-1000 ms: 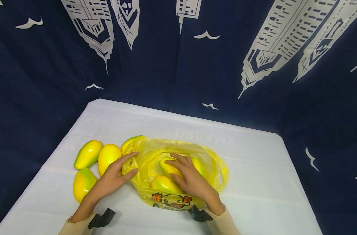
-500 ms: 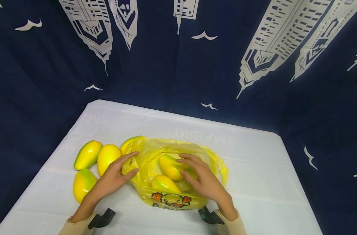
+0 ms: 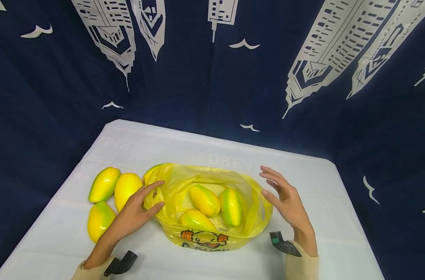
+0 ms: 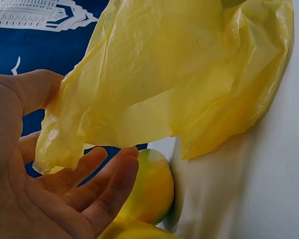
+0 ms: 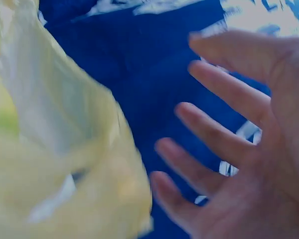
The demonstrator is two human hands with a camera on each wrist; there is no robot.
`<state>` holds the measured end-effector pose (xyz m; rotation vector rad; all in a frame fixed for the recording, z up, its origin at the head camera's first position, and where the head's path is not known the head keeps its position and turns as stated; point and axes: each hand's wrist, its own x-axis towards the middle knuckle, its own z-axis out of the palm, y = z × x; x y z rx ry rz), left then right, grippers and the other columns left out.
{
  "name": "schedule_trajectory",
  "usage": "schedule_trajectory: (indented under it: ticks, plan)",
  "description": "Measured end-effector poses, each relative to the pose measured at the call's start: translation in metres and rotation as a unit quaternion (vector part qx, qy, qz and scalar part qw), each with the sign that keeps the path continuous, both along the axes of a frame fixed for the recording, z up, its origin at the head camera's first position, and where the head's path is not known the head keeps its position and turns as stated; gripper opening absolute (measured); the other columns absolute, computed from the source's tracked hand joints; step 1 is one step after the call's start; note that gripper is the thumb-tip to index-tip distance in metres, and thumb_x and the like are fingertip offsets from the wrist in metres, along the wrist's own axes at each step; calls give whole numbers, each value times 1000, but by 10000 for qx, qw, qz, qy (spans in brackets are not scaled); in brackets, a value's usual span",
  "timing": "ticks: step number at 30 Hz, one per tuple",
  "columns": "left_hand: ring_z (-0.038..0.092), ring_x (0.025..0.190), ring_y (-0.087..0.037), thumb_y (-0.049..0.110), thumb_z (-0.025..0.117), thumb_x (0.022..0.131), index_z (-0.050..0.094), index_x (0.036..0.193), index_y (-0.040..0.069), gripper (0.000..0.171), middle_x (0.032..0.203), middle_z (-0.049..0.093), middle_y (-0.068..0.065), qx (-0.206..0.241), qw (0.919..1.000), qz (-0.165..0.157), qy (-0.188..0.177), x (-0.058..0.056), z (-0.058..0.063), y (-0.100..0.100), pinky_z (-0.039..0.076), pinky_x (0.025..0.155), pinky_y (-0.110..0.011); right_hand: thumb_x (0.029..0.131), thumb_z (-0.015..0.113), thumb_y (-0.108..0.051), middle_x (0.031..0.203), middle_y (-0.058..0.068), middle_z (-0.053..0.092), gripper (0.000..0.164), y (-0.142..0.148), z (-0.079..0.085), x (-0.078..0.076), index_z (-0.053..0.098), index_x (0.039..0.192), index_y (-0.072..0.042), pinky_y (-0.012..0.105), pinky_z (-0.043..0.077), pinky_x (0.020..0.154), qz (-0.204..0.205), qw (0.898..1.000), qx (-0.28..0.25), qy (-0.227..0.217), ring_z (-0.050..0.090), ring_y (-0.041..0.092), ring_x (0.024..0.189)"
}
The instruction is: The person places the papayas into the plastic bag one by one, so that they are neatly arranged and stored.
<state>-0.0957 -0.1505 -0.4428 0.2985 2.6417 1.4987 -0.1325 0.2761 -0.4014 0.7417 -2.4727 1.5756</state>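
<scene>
A thin yellow plastic bag (image 3: 205, 177) stands with its mouth wide on the white table. Inside lie three yellow-green mangoes: one upper left (image 3: 204, 200), one at the right (image 3: 231, 207), one near the front (image 3: 197, 220). My left hand (image 3: 137, 212) rests on the bag's left edge, thumb and index finger spread, with a fold of plastic (image 4: 65, 134) between thumb and fingers. My right hand (image 3: 287, 202) is just outside the bag's right rim, fingers spread and holding nothing. In the right wrist view, the hand (image 5: 234, 144) is apart from the bag.
Left of the bag lie more mangoes: one at the back (image 3: 105, 184), one by the left hand (image 3: 127, 189), one in front (image 3: 100, 220). Another mango (image 3: 152, 171) shows partly behind the bag. A dark blue printed cloth (image 3: 205, 77) hangs behind the white table (image 3: 310, 186).
My right hand has let go of a mango inside the bag and moved out to the right, past the rim. The right-hand mango now shows fully. My left hand has stayed in place.
</scene>
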Motion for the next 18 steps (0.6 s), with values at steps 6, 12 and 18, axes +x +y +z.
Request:
schedule_trajectory:
  ticks: [6, 12, 18]
  plan:
    - [37, 144, -36, 21, 70, 94, 44, 150, 20, 61, 157, 38, -15, 0, 10000, 78, 3, 4, 0, 0, 32, 114, -64, 93, 59, 12, 163, 18, 28, 58, 26, -26, -9, 43, 148, 2, 22, 40, 112, 1117, 9886, -388, -930, 29, 12, 150]
    - [35, 144, -39, 27, 70, 95, 45, 150, 22, 60, 157, 38, -15, -141, 9996, 198, 132, 10, 4, -3, 34, 110, -68, 91, 60, 12, 166, 16, 22, 66, 29, -43, -16, 35, 152, 3, 19, 31, 116, 1821, 9747, -329, -1255, 20, 11, 153]
    - [47, 133, -29, 31, 68, 97, 45, 150, 23, 58, 155, 41, -9, -305, 9981, 317, 435, 14, 8, -6, 54, 96, -45, 91, 65, 5, 165, 11, 27, 68, 30, -46, -18, 36, 153, -2, 15, 28, 115, 1651, 9762, -46, -1404, 23, 4, 150]
